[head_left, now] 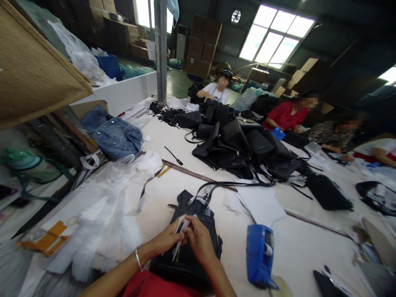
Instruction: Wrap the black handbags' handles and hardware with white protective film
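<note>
A black bag (188, 231) with a long strap lies on the white table (303, 247) right in front of me. Both hands rest on top of it. My left hand (168, 239) and my right hand (199, 239) pinch a small folded white paper slip (181, 231) between their fingertips, fingers closed on it. A thin bracelet circles my left wrist.
A blue tape dispenser (260, 255) stands right of the bag. A heap of black bags (244, 152) fills the table's middle. White plastic wrapping (102, 214) and a denim garment (116, 136) lie left. Several seated people work at the far side. A long wooden stick (198, 175) crosses the table.
</note>
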Available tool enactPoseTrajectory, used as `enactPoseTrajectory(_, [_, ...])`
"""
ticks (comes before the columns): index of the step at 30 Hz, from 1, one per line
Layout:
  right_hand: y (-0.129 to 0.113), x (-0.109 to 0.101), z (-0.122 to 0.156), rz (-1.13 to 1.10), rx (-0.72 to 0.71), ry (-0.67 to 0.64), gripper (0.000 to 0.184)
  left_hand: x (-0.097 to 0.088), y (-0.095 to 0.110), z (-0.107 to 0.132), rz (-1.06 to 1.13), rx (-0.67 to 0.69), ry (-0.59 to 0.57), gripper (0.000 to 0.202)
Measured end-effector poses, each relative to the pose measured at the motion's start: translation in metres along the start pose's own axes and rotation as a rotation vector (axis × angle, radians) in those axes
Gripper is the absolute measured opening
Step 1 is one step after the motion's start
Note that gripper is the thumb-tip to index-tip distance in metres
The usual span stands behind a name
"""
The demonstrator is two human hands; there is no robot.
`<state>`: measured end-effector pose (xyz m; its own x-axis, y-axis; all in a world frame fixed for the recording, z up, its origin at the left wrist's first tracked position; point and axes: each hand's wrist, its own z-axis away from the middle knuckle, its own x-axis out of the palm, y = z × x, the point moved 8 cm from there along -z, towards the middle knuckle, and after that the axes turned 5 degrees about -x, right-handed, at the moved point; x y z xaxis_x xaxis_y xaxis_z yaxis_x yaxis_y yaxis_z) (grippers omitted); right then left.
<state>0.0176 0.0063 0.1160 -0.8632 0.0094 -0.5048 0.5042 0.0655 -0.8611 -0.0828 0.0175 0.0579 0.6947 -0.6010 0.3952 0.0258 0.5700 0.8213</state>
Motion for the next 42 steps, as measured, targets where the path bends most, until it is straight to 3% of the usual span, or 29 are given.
enactPoseTrajectory(3, [0.004,0.002,-0.003,-0.012,0.031,-0.01,0.032,-0.001,-0.005,-0.002,0.001,-0.027,0.005,0.071])
enactPoseTrajectory(7, [0.032,0.013,-0.002,-0.395,0.267,0.007,0.043,-0.005,-0.009,-0.003,-0.03,-0.068,0.038,0.081])
enactPoseTrajectory(11, [0.045,0.032,0.001,-0.644,0.367,-0.086,0.025,-0.003,-0.007,-0.007,-0.182,-0.067,-0.011,0.082])
enactPoseTrajectory(15, [0.058,0.024,0.006,-0.586,0.414,0.052,0.023,0.0,-0.006,-0.01,-0.27,0.0,0.025,0.074])
enactPoseTrajectory(20, [0.063,0.01,0.019,-0.288,0.426,0.271,0.025,-0.001,-0.01,-0.002,-0.289,0.096,0.237,0.038])
enactPoseTrajectory(22, [0.061,0.01,0.023,-0.246,0.414,0.335,0.024,-0.004,-0.012,0.0,-0.316,0.096,0.315,0.033])
enactPoseTrajectory(27, [0.061,0.022,0.035,-0.521,0.445,0.316,0.028,-0.002,-0.016,-0.004,-0.265,0.015,0.279,0.035])
enactPoseTrajectory(30, [0.065,0.021,0.045,-0.497,0.511,0.32,0.024,-0.003,-0.02,-0.006,-0.295,-0.068,0.268,0.037])
enactPoseTrajectory(35, [0.075,0.012,0.048,-0.255,0.605,0.368,0.016,-0.012,-0.023,-0.012,-0.51,-0.121,0.379,0.038])
enactPoseTrajectory(39, [0.085,0.022,0.049,-0.316,0.671,0.386,0.017,-0.005,-0.005,-0.004,-0.958,0.114,0.546,0.032])
enactPoseTrajectory(42, [0.1,0.033,0.051,-0.427,0.737,0.399,0.016,0.018,0.0,0.0,-1.264,0.275,0.51,0.031])
